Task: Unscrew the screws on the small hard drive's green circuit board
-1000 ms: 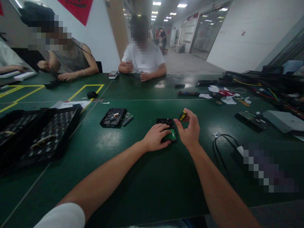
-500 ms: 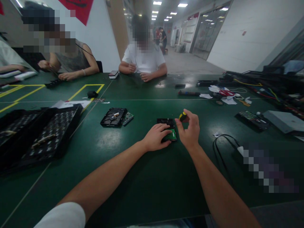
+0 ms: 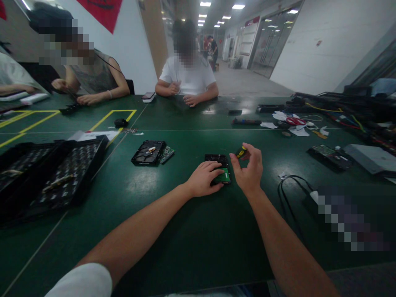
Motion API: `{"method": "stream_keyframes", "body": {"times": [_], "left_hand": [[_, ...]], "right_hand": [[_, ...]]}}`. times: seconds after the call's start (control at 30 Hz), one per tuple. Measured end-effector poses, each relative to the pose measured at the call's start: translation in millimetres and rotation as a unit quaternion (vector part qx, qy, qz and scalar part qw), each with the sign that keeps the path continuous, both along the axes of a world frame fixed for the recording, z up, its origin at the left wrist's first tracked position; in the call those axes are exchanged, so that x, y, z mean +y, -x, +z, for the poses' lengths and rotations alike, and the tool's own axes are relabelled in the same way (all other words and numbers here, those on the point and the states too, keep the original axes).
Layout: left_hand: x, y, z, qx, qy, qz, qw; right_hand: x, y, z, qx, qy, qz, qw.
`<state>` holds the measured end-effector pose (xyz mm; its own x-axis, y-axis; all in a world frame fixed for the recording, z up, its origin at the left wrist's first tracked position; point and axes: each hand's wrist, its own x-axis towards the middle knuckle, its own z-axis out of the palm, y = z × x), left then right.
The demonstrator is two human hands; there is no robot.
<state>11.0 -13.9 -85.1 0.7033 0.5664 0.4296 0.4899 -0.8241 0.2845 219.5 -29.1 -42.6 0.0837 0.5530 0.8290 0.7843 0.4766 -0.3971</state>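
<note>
A hard drive [image 3: 226,176] with a green circuit board facing up lies on the green table in front of me. My left hand [image 3: 204,178] holds it down, fingers over its top and thumb at the near edge, covering much of it. Just to the right, my right hand [image 3: 248,170] is closed round the yellow-and-black handle of a screwdriver [image 3: 241,152], which is raised above the table. Its shaft and tip cannot be made out.
Another black drive [image 3: 148,153] and a loose circuit board [image 3: 167,154] lie to the left. Farther left stands a black open case [image 3: 76,173]. On the right are a drive with a board [image 3: 329,156], a silver box [image 3: 371,159] and a black cable [image 3: 282,198]. Co-workers sit opposite.
My right hand has shifted slightly to the right, and the screwdriver handle has turned to lie more level. The left hand stays on the hard drive.
</note>
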Motion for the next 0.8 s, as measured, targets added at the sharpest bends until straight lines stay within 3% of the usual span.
{"method": "stream_keyframes", "body": {"times": [0.3, 0.53, 0.8], "left_hand": [[-0.3, -0.5, -0.5, -0.008, -0.006, 0.002, 1.000], [-1.0, -0.1, 0.7, -0.002, -0.004, 0.004, 1.000], [-2.2, -0.2, 2.5, -0.003, 0.004, 0.004, 1.000]], "right_hand": [[-0.5, 3.0, -2.8, 0.009, 0.011, 0.052, 0.999], [-1.5, 1.2, 0.7, 0.002, -0.009, -0.007, 1.000], [-3.3, 4.6, 2.0, -0.002, 0.017, 0.017, 1.000]]}}
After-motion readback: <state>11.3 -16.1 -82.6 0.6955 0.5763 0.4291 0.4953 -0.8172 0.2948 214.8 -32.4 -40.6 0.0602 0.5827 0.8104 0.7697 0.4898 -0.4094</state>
